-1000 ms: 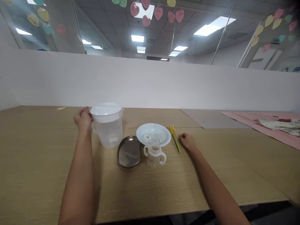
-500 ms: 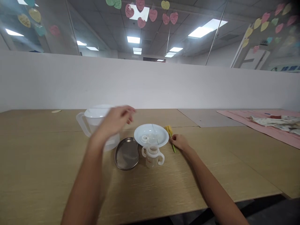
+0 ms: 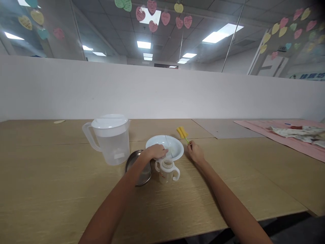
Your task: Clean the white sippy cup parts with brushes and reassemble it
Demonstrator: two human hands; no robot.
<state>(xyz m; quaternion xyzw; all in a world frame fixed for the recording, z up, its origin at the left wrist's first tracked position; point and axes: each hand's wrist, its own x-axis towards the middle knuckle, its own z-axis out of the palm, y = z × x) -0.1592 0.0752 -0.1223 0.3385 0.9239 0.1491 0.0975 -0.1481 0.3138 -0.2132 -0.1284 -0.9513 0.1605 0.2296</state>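
Observation:
My right hand (image 3: 196, 151) grips the green handle of a sponge brush (image 3: 182, 132), whose yellow head is raised at the far side. My left hand (image 3: 156, 151) reaches into a white bowl (image 3: 179, 149), fingers closed together; they cover whatever small part they touch there. Just in front of the bowl stands a clear baby bottle (image 3: 166, 172) with two white handles and an uncapped neck. Under my left forearm lies a metal kidney dish (image 3: 144, 174), partly hidden.
A clear plastic pitcher (image 3: 114, 145) with a white lid stands left of the dish. Pink cloth (image 3: 259, 128) with folded fabric lies at the far right of the wooden table (image 3: 61, 189). A white wall (image 3: 162, 91) rises behind.
My left hand has moved from in front of the pitcher rightward and down into the bowl. My right hand has lifted the brush, which was lying lower beside the bowl.

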